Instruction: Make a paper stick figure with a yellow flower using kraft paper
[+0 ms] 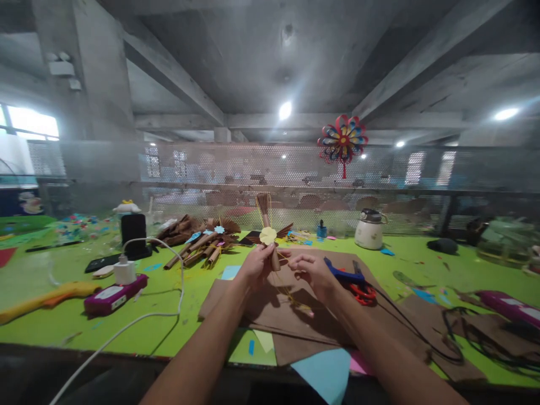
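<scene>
A rolled brown paper piece (275, 260) with a fanned, pleated top stands nearly upright in my left hand (258, 264), whose fingers are wrapped round it. On its front sits a yellow paper flower (268, 235). Thin yellow string runs along the pleats and hangs down below. To the right, my right hand (313, 271) pinches the yellow string beside the roll, its fingers pressed together. Both hands are above brown paper sheets (304, 320) on the green table.
Several brown paper rolls (202, 247) lie at the back left. A blue glue gun (343, 274) and red-handled scissors (363, 293) are right of my hands. A white cable (182, 281), purple power strip (115, 295), and white jar (368, 230) are also there.
</scene>
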`<state>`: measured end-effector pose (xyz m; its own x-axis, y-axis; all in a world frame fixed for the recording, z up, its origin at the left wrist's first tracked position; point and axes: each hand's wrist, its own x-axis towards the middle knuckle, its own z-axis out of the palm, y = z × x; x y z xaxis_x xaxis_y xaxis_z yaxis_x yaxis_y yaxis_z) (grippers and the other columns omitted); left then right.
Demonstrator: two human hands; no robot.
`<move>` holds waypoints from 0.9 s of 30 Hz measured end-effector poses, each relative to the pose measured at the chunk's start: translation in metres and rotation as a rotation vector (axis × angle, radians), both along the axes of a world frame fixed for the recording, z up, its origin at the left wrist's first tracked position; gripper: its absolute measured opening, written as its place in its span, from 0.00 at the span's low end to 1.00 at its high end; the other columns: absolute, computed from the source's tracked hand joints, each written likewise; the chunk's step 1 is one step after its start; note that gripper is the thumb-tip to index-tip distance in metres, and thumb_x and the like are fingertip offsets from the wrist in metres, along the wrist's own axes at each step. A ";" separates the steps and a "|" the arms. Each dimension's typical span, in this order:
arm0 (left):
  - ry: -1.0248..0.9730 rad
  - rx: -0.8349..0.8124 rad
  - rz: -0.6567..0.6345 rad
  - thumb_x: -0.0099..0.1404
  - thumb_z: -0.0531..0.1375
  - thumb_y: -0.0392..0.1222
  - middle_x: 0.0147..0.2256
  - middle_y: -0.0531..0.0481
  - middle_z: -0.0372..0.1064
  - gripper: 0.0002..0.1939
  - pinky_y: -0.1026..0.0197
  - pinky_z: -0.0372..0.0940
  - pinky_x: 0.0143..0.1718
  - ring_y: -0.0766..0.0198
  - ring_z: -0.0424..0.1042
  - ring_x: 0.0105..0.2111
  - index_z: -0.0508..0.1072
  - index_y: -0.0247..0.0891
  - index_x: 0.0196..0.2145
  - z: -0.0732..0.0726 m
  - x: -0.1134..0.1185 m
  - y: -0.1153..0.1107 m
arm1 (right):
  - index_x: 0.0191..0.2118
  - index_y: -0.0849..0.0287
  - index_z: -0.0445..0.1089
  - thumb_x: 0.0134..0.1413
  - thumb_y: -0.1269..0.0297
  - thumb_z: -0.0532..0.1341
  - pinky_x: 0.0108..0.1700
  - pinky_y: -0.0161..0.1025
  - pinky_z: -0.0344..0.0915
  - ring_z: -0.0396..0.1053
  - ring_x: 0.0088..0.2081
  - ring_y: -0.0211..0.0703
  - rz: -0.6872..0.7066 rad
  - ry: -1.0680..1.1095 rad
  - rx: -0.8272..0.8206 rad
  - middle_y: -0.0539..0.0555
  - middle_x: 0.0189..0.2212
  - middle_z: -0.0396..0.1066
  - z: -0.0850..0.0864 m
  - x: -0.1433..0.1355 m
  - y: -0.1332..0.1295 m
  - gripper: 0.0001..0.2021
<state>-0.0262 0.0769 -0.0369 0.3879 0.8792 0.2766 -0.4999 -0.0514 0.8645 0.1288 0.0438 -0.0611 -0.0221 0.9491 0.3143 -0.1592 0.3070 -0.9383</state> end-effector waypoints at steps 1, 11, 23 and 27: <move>0.002 -0.003 -0.003 0.62 0.59 0.38 0.32 0.40 0.75 0.05 0.54 0.68 0.41 0.56 0.76 0.34 0.66 0.34 0.32 0.000 0.000 0.000 | 0.21 0.61 0.69 0.36 0.64 0.63 0.29 0.34 0.59 0.65 0.28 0.38 0.045 0.056 -0.030 0.53 0.26 0.71 0.003 0.002 -0.001 0.06; -0.019 -0.009 -0.044 0.63 0.58 0.38 0.32 0.39 0.75 0.05 0.53 0.69 0.38 0.56 0.76 0.31 0.66 0.33 0.33 0.000 0.001 -0.001 | 0.36 0.62 0.70 0.35 0.68 0.65 0.17 0.28 0.41 0.51 0.15 0.26 0.168 -0.017 -0.270 0.49 0.21 0.69 0.004 0.003 -0.004 0.16; 0.055 -0.037 -0.058 0.63 0.58 0.41 0.35 0.37 0.75 0.07 0.52 0.69 0.35 0.54 0.75 0.34 0.66 0.35 0.37 0.004 0.002 -0.006 | 0.35 0.61 0.72 0.41 0.58 0.69 0.18 0.29 0.46 0.53 0.15 0.28 0.284 -0.196 -0.228 0.45 0.17 0.63 -0.012 -0.016 -0.005 0.15; 0.048 -0.001 -0.054 0.64 0.58 0.41 0.34 0.40 0.75 0.08 0.55 0.69 0.35 0.55 0.76 0.34 0.64 0.36 0.38 0.001 0.002 -0.003 | 0.37 0.59 0.66 0.44 0.48 0.65 0.18 0.28 0.47 0.57 0.16 0.29 0.400 -0.075 -0.297 0.46 0.20 0.66 -0.015 -0.021 -0.007 0.20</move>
<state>-0.0240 0.0737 -0.0363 0.4474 0.8571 0.2555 -0.4599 -0.0245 0.8876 0.1081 0.0368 -0.0761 -0.4146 0.9099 0.0159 -0.1389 -0.0460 -0.9892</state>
